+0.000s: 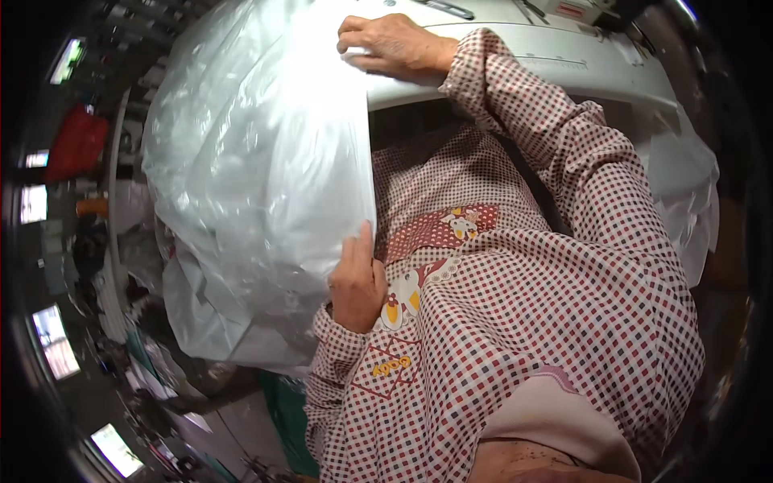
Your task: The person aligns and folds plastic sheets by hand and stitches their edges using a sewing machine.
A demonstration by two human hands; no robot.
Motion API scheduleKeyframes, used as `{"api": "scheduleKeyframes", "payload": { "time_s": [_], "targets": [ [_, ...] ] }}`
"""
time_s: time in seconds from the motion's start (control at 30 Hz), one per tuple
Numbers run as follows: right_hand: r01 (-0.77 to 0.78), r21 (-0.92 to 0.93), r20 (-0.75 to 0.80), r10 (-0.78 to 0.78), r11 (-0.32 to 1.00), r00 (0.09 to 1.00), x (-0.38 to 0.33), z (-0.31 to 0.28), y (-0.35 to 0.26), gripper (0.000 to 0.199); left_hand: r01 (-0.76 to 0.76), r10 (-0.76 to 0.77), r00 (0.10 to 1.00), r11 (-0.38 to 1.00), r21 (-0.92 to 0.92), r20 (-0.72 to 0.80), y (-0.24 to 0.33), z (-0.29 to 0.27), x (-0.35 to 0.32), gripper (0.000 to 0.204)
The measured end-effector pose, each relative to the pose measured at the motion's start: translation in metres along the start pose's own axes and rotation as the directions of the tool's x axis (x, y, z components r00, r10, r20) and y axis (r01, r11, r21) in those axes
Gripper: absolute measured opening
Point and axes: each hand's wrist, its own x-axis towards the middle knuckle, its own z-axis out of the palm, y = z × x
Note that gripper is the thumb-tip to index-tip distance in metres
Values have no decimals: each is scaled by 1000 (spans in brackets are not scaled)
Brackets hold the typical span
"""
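A large sheet of translucent white plastic [241, 177] spills in glossy folds over the left side of a white worktable and down beside my lap. My left hand [358, 282] is closed on its straight edge near my waist, index finger lying along the film. Farther off, my right hand [398, 44] rests at the table, its fingers curled onto the same sheet close to the edge. Strong glare whitens the plastic beside the right fingers, so their exact grip is hard to see.
The white worktable [555, 76] has a ruler scale along its near side. A dark slim tool [449, 9] and a pale box [576, 10] sit on it. More clear plastic [680, 185] hangs at the right. A red cloth-like item [76, 143] is far left.
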Motion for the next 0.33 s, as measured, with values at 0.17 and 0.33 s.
{"api": "scheduleKeyframes", "payload": {
  "time_s": [0.17, 0.33],
  "targets": [
    [-132, -109, -57, 126, 985, 990, -3, -10, -5, 26, -76, 71, 997, 988, -134, -41, 19, -5, 33, 30],
    [-228, -207, -16, 230, 951, 973, -2, -9, 0, 36, -87, 89, 994, 995, -44, 58, 16, 6, 47, 27]
  ]
}}
